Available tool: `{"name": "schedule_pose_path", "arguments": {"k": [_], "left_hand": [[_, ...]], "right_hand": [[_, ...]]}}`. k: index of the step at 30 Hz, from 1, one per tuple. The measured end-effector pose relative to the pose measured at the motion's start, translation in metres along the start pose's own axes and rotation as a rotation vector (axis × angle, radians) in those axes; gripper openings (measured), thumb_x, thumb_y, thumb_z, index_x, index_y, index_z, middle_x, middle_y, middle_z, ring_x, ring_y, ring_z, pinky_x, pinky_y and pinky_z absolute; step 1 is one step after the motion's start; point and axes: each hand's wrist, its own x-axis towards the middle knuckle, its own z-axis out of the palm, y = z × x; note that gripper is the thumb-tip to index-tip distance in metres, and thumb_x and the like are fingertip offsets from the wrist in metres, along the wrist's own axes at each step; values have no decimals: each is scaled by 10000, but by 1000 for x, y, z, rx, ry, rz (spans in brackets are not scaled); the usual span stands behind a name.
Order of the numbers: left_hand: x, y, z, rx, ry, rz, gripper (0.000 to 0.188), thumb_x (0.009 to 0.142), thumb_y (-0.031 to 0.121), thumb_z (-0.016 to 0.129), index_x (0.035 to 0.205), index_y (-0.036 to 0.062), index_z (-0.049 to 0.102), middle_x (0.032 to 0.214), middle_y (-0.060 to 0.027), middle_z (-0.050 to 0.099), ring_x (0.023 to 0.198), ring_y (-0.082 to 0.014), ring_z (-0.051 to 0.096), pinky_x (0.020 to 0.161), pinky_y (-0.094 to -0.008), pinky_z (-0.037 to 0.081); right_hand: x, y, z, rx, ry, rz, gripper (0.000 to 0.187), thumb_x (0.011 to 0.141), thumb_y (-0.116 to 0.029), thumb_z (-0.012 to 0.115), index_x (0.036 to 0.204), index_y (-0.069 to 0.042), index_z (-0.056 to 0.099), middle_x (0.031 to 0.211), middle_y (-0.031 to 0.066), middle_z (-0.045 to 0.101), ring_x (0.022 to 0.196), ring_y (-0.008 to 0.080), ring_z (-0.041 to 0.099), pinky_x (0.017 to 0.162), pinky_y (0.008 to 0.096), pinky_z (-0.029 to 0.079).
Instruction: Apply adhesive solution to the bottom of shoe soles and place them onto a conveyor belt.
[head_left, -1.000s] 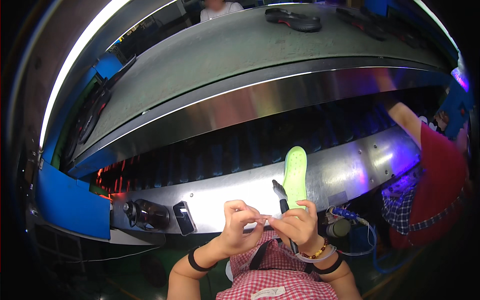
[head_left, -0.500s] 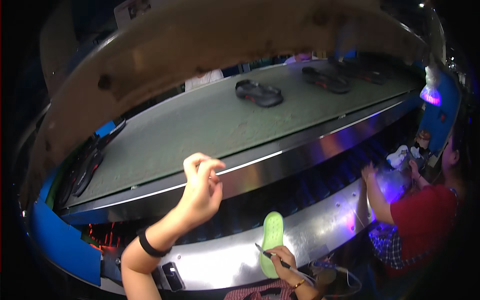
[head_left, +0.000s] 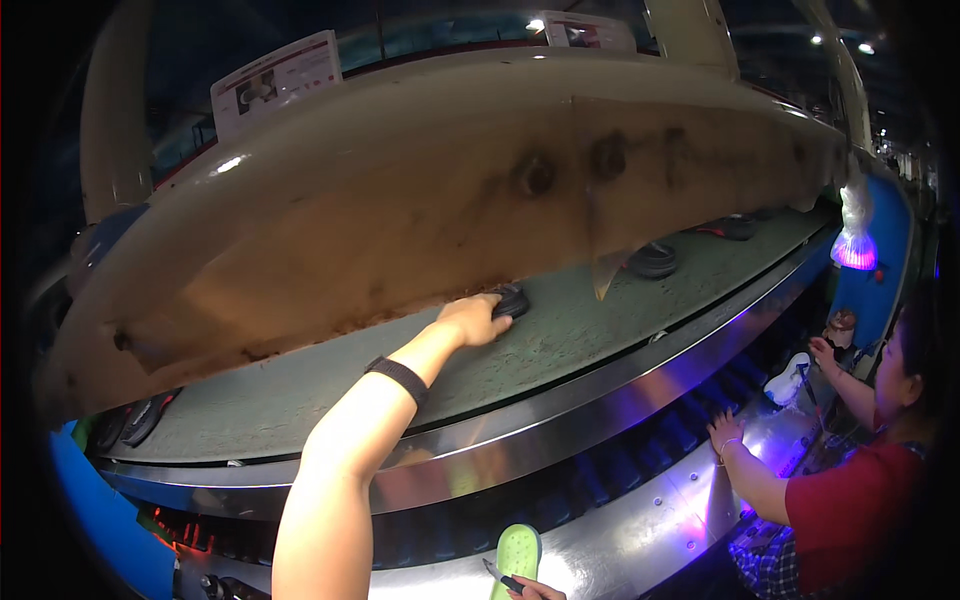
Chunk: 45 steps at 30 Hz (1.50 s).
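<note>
My left arm stretches out over the conveyor belt. My left hand [head_left: 472, 320] has its fingers and thumb closed on the near end of a black shoe [head_left: 513, 302], whose far part is hidden behind a hanging sheet. At the bottom edge, my right hand [head_left: 540, 590], partly cut off, grips a pen-like tool [head_left: 508, 580] with a dark handle and pointed metal tip. Its tip lies over a light green shoe sole [head_left: 518, 552] with small round marks, on the metal ledge.
A brownish sheet [head_left: 400, 220] hangs low over the green belt [head_left: 560, 340]. More black shoes [head_left: 652, 262] lie on the belt, including some at far left [head_left: 150, 418]. At right, a person in red [head_left: 850, 500] handles a white shoe [head_left: 787, 382] under a purple-lit lamp [head_left: 855, 240].
My left hand has reached forward from above the belt's near edge and taken hold of a black shoe. The view has tilted up, so the green sole and right hand sit lower.
</note>
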Motion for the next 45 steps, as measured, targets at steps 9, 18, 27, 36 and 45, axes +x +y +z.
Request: {"name": "schedule_pose_path", "arguments": {"k": [9, 18, 27, 36, 45], "left_hand": [[-159, -69, -20, 347, 299, 186, 317, 872, 396, 593, 782, 102, 670, 772, -75, 661, 832, -278, 595, 751, -402, 486], [-419, -91, 12, -667, 1313, 123, 124, 900, 182, 561, 875, 62, 549, 980, -101, 569, 957, -171, 498, 894, -343, 367], [-479, -91, 158, -2213, 519, 29, 756, 758, 374, 713, 1318, -45, 425, 1207, -226, 576, 1064, -314, 613, 974, -434, 471], [-508, -38, 260, -2631, -420, -216, 873, 700, 350, 644, 1424, 22, 280, 1165, -260, 581, 1111, -465, 558, 920, -546, 486], [-507, -39, 278, -2479, -183, 122, 1164, 652, 870, 457, 1457, 55, 255, 1372, -279, 419, 1296, -415, 401, 1071, -544, 335]], "right_hand": [[-11, 12, -8, 52, 174, 27, 184, 865, 11, 614, 1041, 45, 658, 1052, 149, 666, 959, 202, 643, 883, 301, 512], [-23, 41, -17, 155, 195, -174, 237, 793, 115, 617, 1024, 65, 597, 1026, 183, 660, 898, 220, 649, 835, 317, 538], [-44, 38, -22, 14, 314, -254, 218, 832, 3, 649, 1046, 29, 616, 951, 95, 655, 817, 152, 600, 745, 256, 476], [-43, 25, -9, 0, 288, -240, 196, 821, 9, 656, 1008, 59, 621, 967, 123, 658, 916, 179, 620, 866, 284, 482], [-45, 19, 60, -15, -100, -149, 211, 828, 30, 624, 1037, 61, 638, 1032, 165, 671, 980, 225, 637, 946, 341, 473]]}}
